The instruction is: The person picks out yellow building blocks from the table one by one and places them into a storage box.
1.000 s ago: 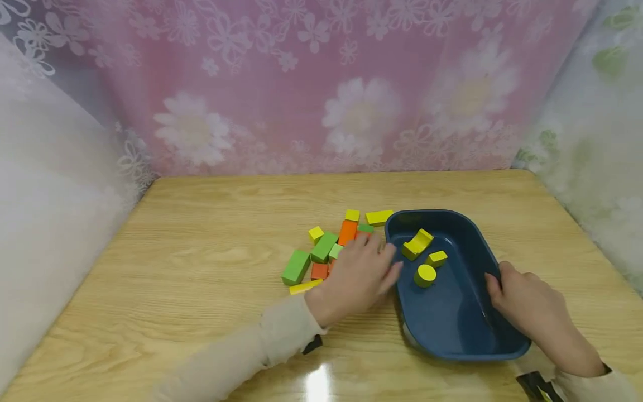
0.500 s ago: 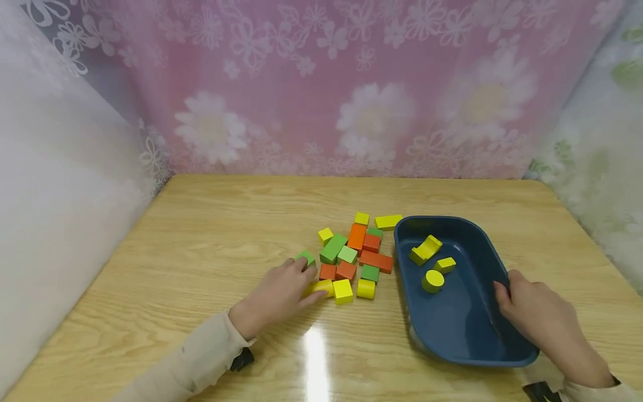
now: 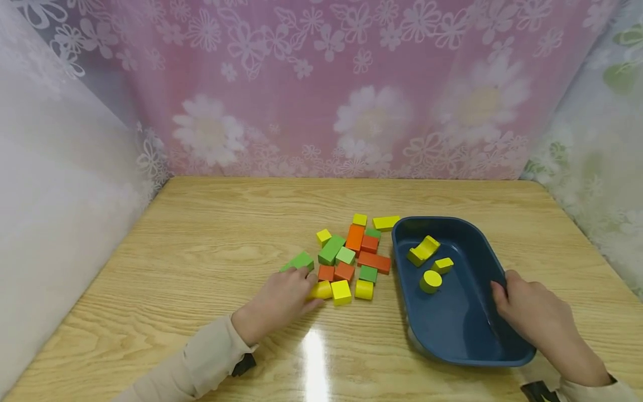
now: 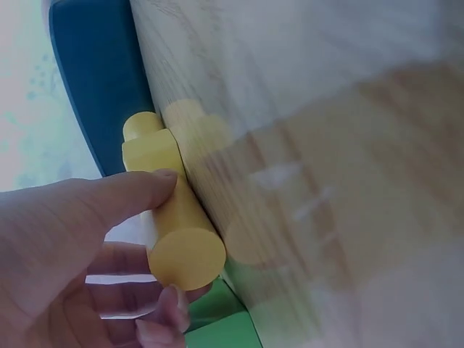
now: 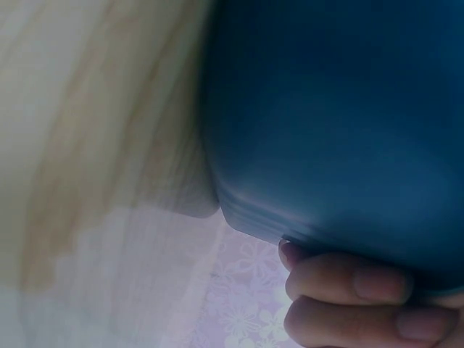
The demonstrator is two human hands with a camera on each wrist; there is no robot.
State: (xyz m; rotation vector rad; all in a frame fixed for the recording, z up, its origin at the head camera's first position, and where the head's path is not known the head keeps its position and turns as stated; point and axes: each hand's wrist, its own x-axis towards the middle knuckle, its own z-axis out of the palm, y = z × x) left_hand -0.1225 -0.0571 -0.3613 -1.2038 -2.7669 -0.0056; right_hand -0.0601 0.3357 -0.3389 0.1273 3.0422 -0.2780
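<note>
In the head view my left hand (image 3: pixel 278 298) is at the near left of a cluster of blocks. It pinches a yellow cylinder block (image 4: pixel 185 243), thumb on one side and fingers curled at the other, as the left wrist view shows. A green block (image 3: pixel 300 261) lies just beyond these fingers. My right hand (image 3: pixel 534 318) grips the right wall of a dark blue plastic basin (image 3: pixel 467 324), thumb over the rim. Its fingers (image 5: pixel 348 279) press against the outer wall in the right wrist view. Inside the basin sit a yellow arch block (image 3: pixel 423 250), a small yellow block (image 3: pixel 442 265) and a yellow cylinder (image 3: pixel 430 282).
Between hand and basin lie several red, orange, green and yellow blocks, among them a yellow cube (image 3: pixel 341 292), a short yellow cylinder (image 3: pixel 364 290) and a long red block (image 3: pixel 374 262). A yellow bar (image 3: pixel 386 223) is by the basin's far left corner. Floral cloth (image 3: pixel 301 123) hangs behind the wooden table (image 3: pixel 216 223).
My left hand has moved left from over the middle of the blocks to the yellow cylinder at the near left and taken hold of it. My right hand stays on the basin.
</note>
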